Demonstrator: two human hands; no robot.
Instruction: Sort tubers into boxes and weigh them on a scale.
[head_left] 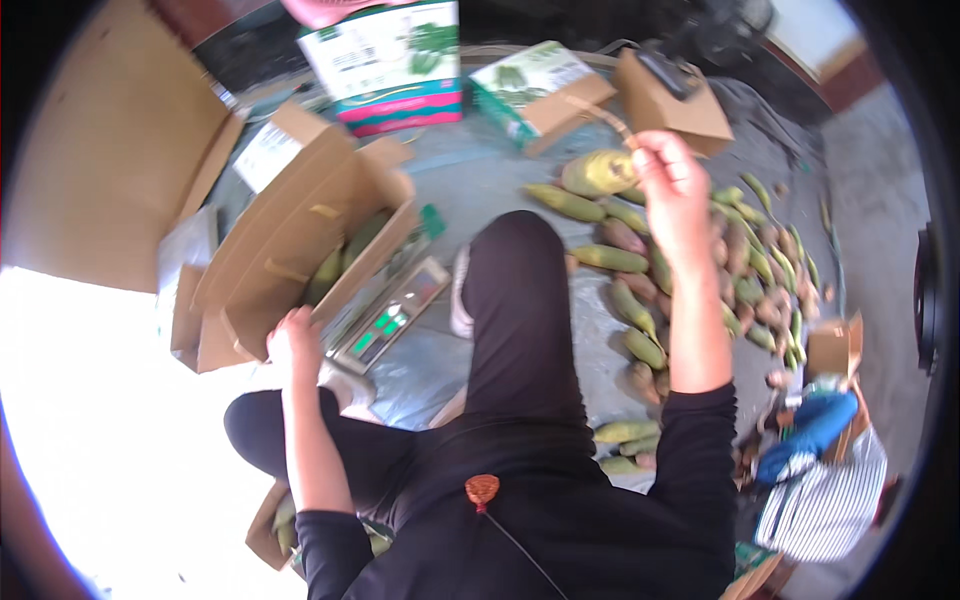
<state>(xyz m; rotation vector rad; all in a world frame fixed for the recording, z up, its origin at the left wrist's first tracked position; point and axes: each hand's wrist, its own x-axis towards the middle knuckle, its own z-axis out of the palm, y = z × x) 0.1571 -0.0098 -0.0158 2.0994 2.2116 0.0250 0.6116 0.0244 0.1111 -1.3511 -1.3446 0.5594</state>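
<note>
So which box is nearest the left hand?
The open brown box beside the scale, green vegetables inside: it alone has the left hand at its near edge.

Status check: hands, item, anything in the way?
Right hand pinching thin brown strip. Left hand at box edge. Scale beside box may crowd left hand.

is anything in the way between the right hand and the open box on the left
Partly: the right wall of the open box stands between its inside and the right hand, and the raised knee sits close to the straight path. A large yellow-green vegetable shows just beside that hand.
</note>
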